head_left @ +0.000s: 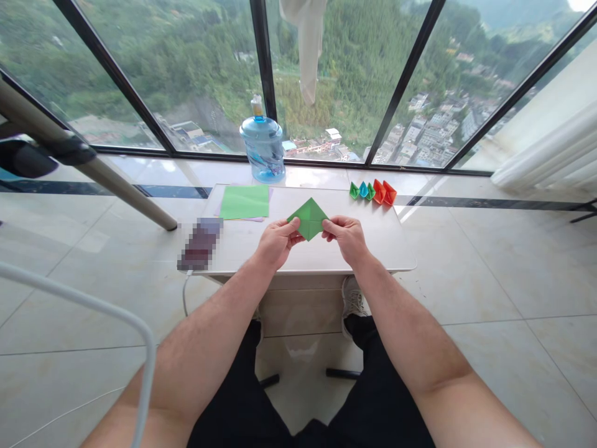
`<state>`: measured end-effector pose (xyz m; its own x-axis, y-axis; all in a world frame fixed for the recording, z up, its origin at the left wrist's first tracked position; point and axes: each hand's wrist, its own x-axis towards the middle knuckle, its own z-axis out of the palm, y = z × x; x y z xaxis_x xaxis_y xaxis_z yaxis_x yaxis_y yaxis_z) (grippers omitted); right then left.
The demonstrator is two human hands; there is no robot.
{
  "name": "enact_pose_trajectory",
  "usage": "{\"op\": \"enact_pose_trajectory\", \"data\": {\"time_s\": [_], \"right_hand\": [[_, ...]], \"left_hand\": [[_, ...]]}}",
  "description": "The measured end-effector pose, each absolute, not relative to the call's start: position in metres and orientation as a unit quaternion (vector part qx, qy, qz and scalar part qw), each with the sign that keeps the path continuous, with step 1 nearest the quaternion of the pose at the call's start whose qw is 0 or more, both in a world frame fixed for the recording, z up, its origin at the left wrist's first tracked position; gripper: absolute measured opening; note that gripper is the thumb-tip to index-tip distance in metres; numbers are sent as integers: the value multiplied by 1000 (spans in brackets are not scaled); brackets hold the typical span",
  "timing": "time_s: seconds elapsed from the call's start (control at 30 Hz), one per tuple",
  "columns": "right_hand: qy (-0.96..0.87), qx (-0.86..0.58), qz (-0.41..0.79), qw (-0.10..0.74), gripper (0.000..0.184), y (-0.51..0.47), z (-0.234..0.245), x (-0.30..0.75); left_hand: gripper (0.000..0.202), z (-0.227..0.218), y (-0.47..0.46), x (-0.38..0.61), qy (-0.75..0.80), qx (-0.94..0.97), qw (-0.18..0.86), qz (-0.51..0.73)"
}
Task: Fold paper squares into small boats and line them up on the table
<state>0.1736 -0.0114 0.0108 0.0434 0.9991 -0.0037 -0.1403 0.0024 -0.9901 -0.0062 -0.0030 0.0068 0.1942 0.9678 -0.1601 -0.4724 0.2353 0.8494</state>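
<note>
A green folded paper (310, 218), shaped like a diamond with crease lines across it, is held up over the white table (252, 252). My left hand (278, 241) pinches its left corner between thumb and fingers. At the right corner, my right hand (346, 235) grips it the same way. Beyond and to the left lies a stack of square paper (244, 202) with a green sheet on top. A row of small folded paper boats (373, 191) in green, blue and orange-red stands at the table's back right.
A blurred-out phone-like object (200, 244) with a white cable (185, 292) lies at the table's left edge. Behind the table stands a blue water jug (263, 149) by the windows. A metal pole (130, 190) slants in from the left.
</note>
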Motion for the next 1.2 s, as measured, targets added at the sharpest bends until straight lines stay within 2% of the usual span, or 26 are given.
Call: {"op": "enact_pose_trajectory", "data": {"time_s": [0.13,0.2,0.33,0.4,0.47,0.57,0.67,0.73,0.8,0.87,0.93,1.03,1.2], "right_hand": [[-443,-488,537,527,34,-6,7,180],[-440,-515,515,526,35,-4,2,180],[-465,-593,325,571,37,-8,-1,166],[-506,-552,375,546,43,-15,1,155],[-537,-491,447,521,49,-19,4,144],[-540,-493,435,525,43,-19,2,139],[-501,-553,396,535,33,-12,-3,147],[-486,-567,397,533,27,-8,-3,155],[-482,-559,422,526,23,-7,0,162],[-490,-538,464,505,22,-7,5,167],[-499,-522,494,484,23,-8,10,171],[-513,-508,513,465,27,-7,12,175],[-542,-487,517,449,29,-3,9,181]], "left_hand": [[41,7,-3,-6,365,349,702,502],[38,5,-3,-4,395,361,669,516],[28,1,-4,1,526,429,458,574],[19,2,-7,3,540,490,369,577],[13,5,-13,6,507,551,336,570],[30,8,-22,11,449,623,346,539],[30,9,-24,12,425,652,354,518],[26,9,-19,10,447,630,343,534],[32,9,-9,7,500,560,340,566],[38,10,1,3,520,486,408,572],[30,11,8,0,504,453,506,534],[19,14,9,-2,488,458,529,522],[19,19,5,-3,475,470,550,501]]}}
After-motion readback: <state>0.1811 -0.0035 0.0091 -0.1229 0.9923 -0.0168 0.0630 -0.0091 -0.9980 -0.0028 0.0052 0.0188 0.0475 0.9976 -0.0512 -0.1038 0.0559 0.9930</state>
